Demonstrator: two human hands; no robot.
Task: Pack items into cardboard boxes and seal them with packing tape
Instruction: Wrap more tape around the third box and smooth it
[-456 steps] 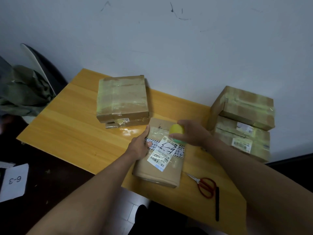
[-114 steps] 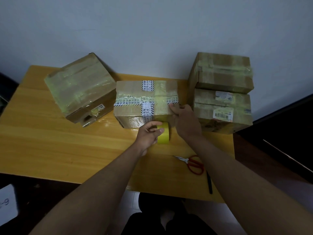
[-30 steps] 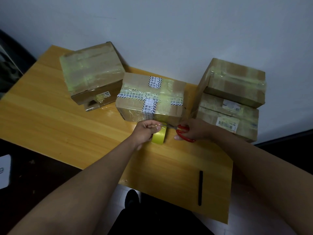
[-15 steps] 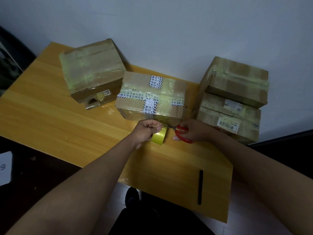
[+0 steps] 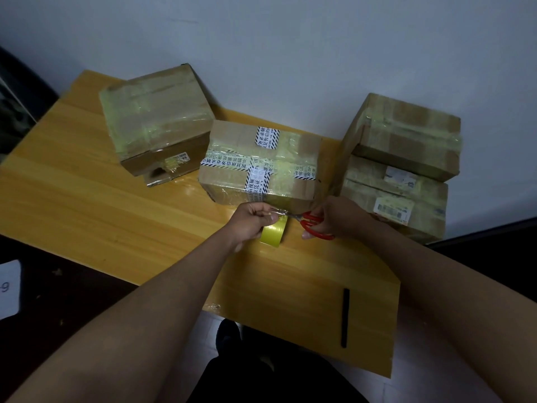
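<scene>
On the yellow wooden tabletop (image 5: 101, 216), before the brown taped cardboard box (image 5: 261, 164), a yellow roll of packing tape (image 5: 273, 234) is being gripped by the left hand (image 5: 254, 219), fingers curled. Red-handled scissors (image 5: 312, 223) are being held by the right hand (image 5: 338, 218), fingers through the loops, blades at the tape strip. A black pen (image 5: 345, 317) is lying near the front edge.

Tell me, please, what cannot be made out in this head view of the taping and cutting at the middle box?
- Scissors: the right hand covers most of the red handles; the blade tips at the tape strip are too small to tell whether it is cut.
- Tape roll: partly hidden by the left hand.
- Middle box: printed tape text too small to read.
- Stacked boxes' labels: blurred.
</scene>
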